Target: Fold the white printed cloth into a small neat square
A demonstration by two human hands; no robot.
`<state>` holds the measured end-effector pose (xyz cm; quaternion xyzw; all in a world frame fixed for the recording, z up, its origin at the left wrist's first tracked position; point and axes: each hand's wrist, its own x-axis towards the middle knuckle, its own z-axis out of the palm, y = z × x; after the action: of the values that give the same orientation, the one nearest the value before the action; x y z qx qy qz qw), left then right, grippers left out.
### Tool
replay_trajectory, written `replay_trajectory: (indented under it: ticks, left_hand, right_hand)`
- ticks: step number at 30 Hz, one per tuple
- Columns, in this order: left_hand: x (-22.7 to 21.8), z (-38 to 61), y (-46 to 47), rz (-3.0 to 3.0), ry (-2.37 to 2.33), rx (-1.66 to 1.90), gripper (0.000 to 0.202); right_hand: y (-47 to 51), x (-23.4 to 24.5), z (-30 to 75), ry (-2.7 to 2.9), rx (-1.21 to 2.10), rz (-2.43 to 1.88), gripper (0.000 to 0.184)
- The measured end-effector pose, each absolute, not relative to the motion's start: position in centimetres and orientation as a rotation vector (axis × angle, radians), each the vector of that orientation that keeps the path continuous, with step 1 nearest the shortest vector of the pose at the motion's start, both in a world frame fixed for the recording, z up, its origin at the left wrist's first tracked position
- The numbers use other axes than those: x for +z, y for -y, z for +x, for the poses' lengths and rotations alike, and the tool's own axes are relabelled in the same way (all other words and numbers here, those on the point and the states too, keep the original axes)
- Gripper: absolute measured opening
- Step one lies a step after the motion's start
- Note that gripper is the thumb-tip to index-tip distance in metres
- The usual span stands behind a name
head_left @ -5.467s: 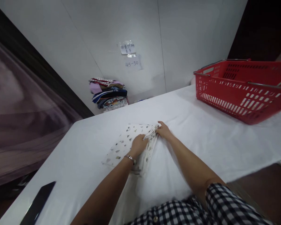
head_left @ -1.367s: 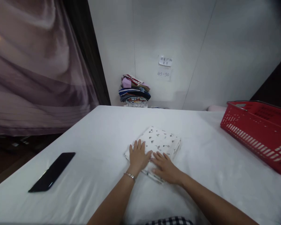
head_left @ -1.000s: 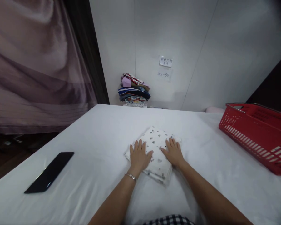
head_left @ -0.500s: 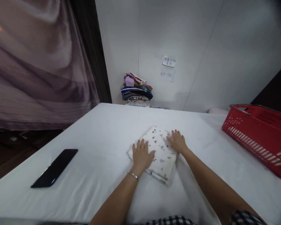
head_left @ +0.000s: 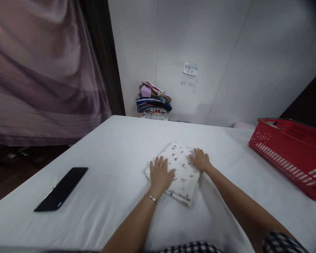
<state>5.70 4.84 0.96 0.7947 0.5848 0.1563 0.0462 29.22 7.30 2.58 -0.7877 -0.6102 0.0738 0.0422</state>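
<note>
A folded white cloth (head_left: 183, 168) with small grey printed motifs lies in layers on the white-covered table (head_left: 116, 151). Flat on its left part rests my left hand (head_left: 160, 175), fingers spread, a silver bracelet at the wrist. My right hand (head_left: 201, 160) lies across the cloth's upper right edge with its fingers stretched out. Both palms face down on the fabric, and neither hand grips it. Parts of the cloth under the hands are hidden.
A black phone-like slab (head_left: 61, 189) lies at the table's left. On the right stands a red plastic basket (head_left: 292, 154). Beyond the far edge rises a pile of folded clothes (head_left: 154, 100) against the wall, near paper notes (head_left: 190, 69). A mauve curtain (head_left: 42, 70) hangs left.
My right hand has slid slightly down and toward me along the cloth's right edge. My left hand stays nearly where it was on the cloth.
</note>
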Motion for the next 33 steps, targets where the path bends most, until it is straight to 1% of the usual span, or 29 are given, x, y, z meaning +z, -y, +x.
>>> replay_trajectory:
  ticks: [2, 4, 7, 10, 13, 16, 19, 21, 22, 24, 27, 30, 33]
  left_hand:
    - [1.0, 5.7, -4.8, 2.428, -1.781, 0.506, 0.063]
    - [1.0, 5.6, -4.8, 2.438, -1.778, 0.541, 0.061]
    - [0.8, 5.6, -5.0, 2.458, -1.771, 0.577, 0.061]
    - [0.5, 5.7, -5.2, 2.457, -1.76, 0.562, 0.063]
    - [0.4, 5.8, -5.2, 2.442, -1.757, 0.583, 0.063]
    - [0.9, 5.4, -5.1, 2.417, -1.717, 0.698, 0.053]
    - [1.8, 4.2, -5.5, 2.352, -1.698, 0.903, 0.042]
    - [2.3, 3.1, -6.2, 2.253, -1.762, 0.977, 0.04]
    - [2.4, 2.6, -6.6, 2.188, -1.798, 0.963, 0.041]
    - [2.4, 1.8, -7.3, 2.035, -1.835, 0.851, 0.046]
    - [2.1, 1.4, -8.1, 1.86, -1.795, 0.684, 0.052]
    - [2.0, 1.4, -8.3, 1.772, -1.747, 0.644, 0.053]
    - [2.4, 1.2, -8.4, 1.631, -1.633, 0.678, 0.053]
  right_hand:
    - [-5.7, 3.8, 27.6, 1.935, 0.186, -2.294, 0.068]
    - [-3.1, 4.2, 25.4, 2.105, 0.129, -2.066, 0.067]
    - [0.9, 3.2, 22.2, 2.324, 0.245, -1.83, 0.069]
    - [3.3, 1.9, 20.6, 2.367, 0.309, -1.819, 0.071]
    - [3.6, 1.8, 20.5, 2.357, 0.336, -1.831, 0.07]
    - [3.4, 2.1, 21.5, 2.318, 0.407, -1.772, 0.065]
    - [3.7, 1.6, 23.6, 2.047, 0.329, -1.75, 0.057]
    - [4.1, 1.2, 25.4, 1.714, 0.302, -1.78, 0.059]
    - [4.3, 1.0, 26.3, 1.523, 0.368, -1.801, 0.062]
    - [4.8, 1.1, 27.5, 1.131, 0.637, -1.811, 0.073]
    - [5.4, 2.0, 27.8, 0.7, 1.041, -1.674, 0.089]
    - [5.6, 3.0, 26.9, 0.586, 1.197, -1.54, 0.101]
    - [5.0, 3.3, 26.4, 0.568, 1.227, -1.553, 0.105]
